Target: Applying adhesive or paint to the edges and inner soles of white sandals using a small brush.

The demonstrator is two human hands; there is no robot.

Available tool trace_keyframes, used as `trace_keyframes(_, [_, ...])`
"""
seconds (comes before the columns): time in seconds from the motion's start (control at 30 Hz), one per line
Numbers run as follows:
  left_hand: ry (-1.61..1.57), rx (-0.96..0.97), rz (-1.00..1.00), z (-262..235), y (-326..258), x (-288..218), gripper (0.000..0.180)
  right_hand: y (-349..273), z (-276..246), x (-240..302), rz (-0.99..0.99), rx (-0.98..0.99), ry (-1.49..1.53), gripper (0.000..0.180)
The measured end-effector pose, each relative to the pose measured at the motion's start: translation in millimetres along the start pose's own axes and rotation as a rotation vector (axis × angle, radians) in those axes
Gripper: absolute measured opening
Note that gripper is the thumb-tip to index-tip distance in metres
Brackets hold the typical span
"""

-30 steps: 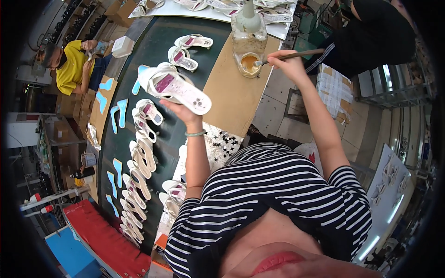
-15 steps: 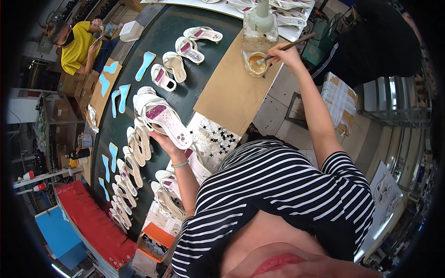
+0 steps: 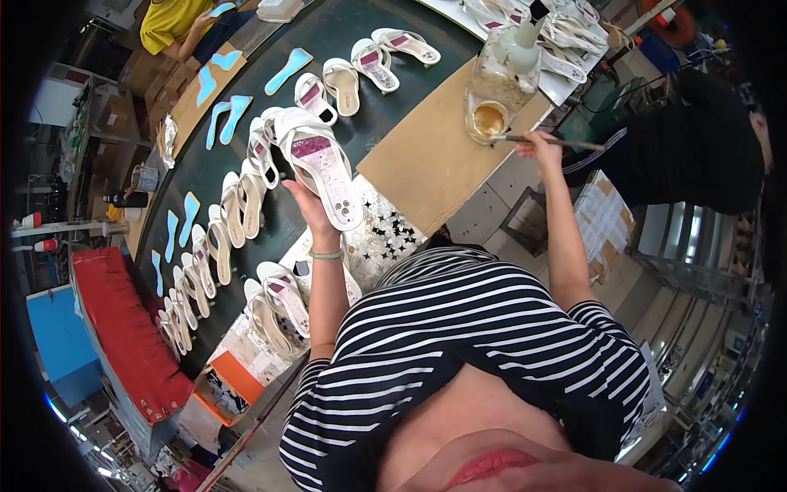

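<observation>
My left hand (image 3: 310, 207) holds up a white sandal (image 3: 336, 187) with crossed straps and a purple patch on its speckled insole. Its fingers wrap beneath the sole and are partly hidden. In my right hand (image 3: 539, 154) is a thin brush (image 3: 577, 144), gripped by its dark handle. The brush tip is at the lower right rim of a cup of yellowish glue-like paste (image 3: 490, 121). That cup adjoins a stained container with a pale green bottle neck (image 3: 518, 51).
White sandals (image 3: 232, 215) line the dark green belt (image 3: 361, 111), with blue sole-shaped pieces (image 3: 288, 70) beyond. Brown cardboard (image 3: 418, 152) lies before me. An orange box (image 3: 238, 380) stands at the lower left. A person in yellow (image 3: 172, 29) sits across; a dark-clothed person (image 3: 697, 152) is at right.
My right hand has drawn the brush from inside the cup to its rim, its handle now nearly level. The sandal in my left hand is turned more upright. The whole view has shifted.
</observation>
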State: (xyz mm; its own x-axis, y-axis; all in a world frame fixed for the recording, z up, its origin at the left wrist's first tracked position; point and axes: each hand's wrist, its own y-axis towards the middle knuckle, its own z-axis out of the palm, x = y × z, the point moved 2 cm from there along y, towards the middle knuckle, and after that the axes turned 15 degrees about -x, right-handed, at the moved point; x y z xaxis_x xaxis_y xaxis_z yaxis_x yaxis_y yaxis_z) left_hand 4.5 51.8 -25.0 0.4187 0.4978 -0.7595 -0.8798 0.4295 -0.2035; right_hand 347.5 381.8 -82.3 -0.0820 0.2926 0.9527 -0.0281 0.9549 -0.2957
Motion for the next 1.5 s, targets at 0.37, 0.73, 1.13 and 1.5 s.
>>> trace_keyframes(0.37, [-0.028,0.056,-0.053,30.3,-7.7,-0.5,0.073,-48.6,24.3,122.7,-0.059,0.671,0.68,0.023])
trace_keyframes(0.73, [-0.166,0.073,0.026,60.7,-32.2,-36.5,0.071,-186.5,115.8,161.5,-0.123,0.887,0.474,0.017])
trace_keyframes(1.13, [-0.003,0.112,0.236,67.7,-50.7,-66.5,0.074,-244.0,180.1,189.8,-0.786,0.91,0.046,0.01])
trace_keyframes(1.5, [-0.021,0.109,0.202,68.4,-63.2,-75.1,0.074,-236.4,204.5,190.7,-0.741,0.965,0.101,0.011])
